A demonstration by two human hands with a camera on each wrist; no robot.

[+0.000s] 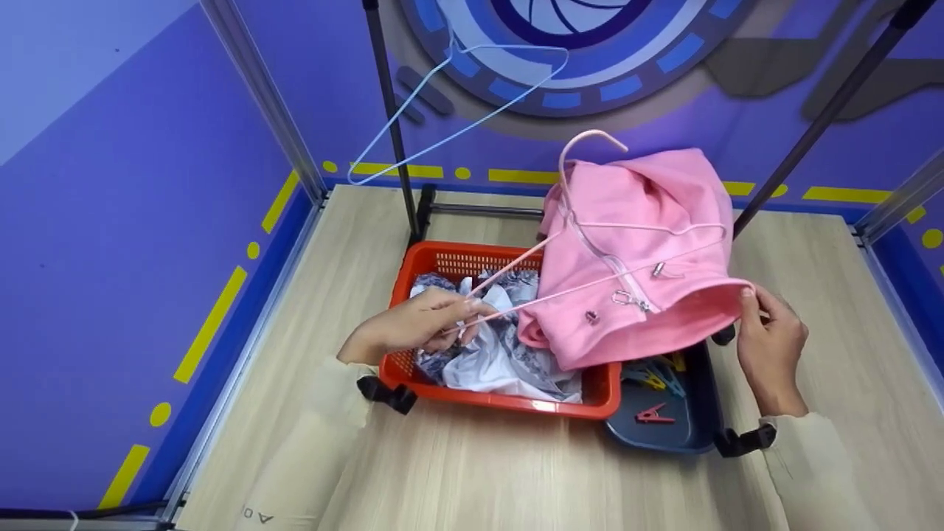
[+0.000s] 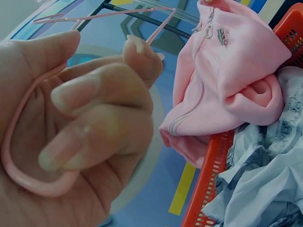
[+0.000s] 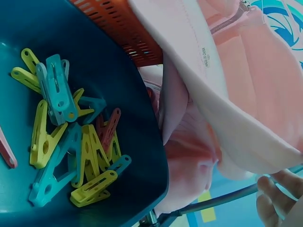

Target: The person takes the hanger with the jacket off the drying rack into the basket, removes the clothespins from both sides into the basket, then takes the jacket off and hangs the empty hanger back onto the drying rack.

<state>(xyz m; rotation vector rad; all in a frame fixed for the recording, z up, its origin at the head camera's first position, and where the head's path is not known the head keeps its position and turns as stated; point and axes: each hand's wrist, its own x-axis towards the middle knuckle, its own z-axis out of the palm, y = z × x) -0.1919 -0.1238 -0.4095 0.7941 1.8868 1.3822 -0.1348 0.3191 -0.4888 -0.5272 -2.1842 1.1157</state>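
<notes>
My left hand (image 1: 435, 321) has its fingers curled round one end of a pink wire hanger (image 1: 535, 299), whose bent end loops through the palm in the left wrist view. The hanger's hook points up and away, and its other end overlaps a pink zip-up garment (image 1: 634, 243). At the garment's open edge, my right hand (image 1: 773, 343) pinches the cloth between thumb and fingers. That opening gapes toward me, with a zipper and metal cord stoppers beside it. In the right wrist view, only some right fingertips (image 3: 274, 198) show, below the cloth edge.
Below the garment stands a red basket (image 1: 501, 405) of crumpled white and grey patterned cloth (image 1: 494, 361). Right of it, a dark blue tray (image 1: 664, 439) holds several coloured clothespins (image 3: 47, 137). A light blue hanger (image 1: 472, 129) hangs behind, near a dark rack's pole (image 1: 391, 110).
</notes>
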